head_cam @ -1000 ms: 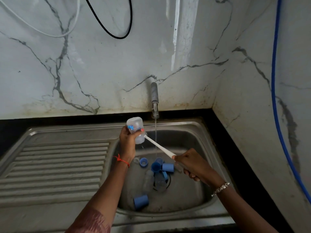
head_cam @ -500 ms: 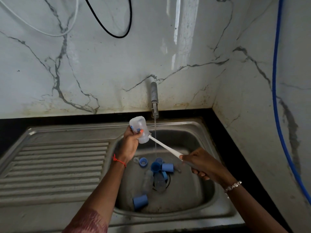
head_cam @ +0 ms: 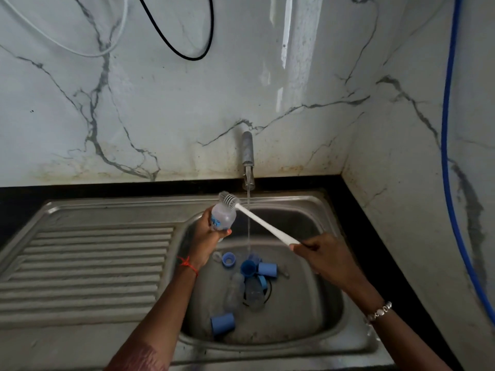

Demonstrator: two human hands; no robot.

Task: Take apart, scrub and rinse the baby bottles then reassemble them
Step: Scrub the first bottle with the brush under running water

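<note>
White brush (head_cam: pixel 263 223) in the closed right hand (head_cam: pixel 321 254) pokes the clear bottle (head_cam: pixel 221 216), gripped by the left hand (head_cam: pixel 209 236) mid-frame. Wet plastic might slip and drop. Below, the sink (head_cam: pixel 316 311) holds blue caps (head_cam: pixel 222 324) and more bottles (head_cam: pixel 253 291).

Both forearms are bare from wrist to near the elbow. The left hand (head_cam: pixel 207 238) carries a thin red-orange thread band (head_cam: pixel 187 264), knotted, at the wrist. The right hand (head_cam: pixel 320 257) carries a silver-toned beaded metal bracelet (head_cam: pixel 379 311) at the wrist. A reddish-brown patterned fabric sleeve (head_cam: pixel 143 357) covers the left upper arm at the lower frame edge.
</note>
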